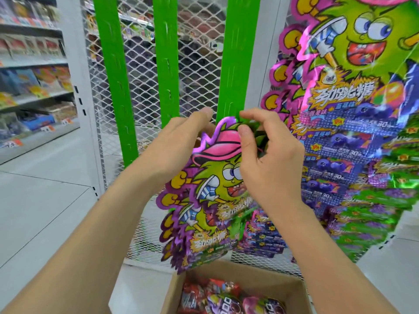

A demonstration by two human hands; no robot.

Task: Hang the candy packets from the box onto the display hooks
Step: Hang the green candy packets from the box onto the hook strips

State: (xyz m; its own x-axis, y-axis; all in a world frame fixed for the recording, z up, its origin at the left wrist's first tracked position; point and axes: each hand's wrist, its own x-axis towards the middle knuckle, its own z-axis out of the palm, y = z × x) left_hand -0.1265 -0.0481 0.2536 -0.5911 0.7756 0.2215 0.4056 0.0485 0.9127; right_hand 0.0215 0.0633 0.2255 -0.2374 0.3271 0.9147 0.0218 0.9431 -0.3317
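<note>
Both hands hold up a stack of purple candy packets [204, 200] printed with a green cartoon face in a pink hat, right below the rightmost green display strip [235, 64]. My left hand [179, 143] grips the stack's top left edge from behind. My right hand [267, 159] pinches the top right of the stack, thumb on the pink hat. The packets hang down over an open cardboard box [294, 288] that holds more red and purple packets [226, 300]. No hook tip is visible behind the stack.
Two more green slotted strips [113, 75] [166, 64] stand against a white wire mesh panel [199, 53]. Hung rows of matching blue and green packets [351, 143] fill the right side. Store shelves [34, 64] line the left aisle.
</note>
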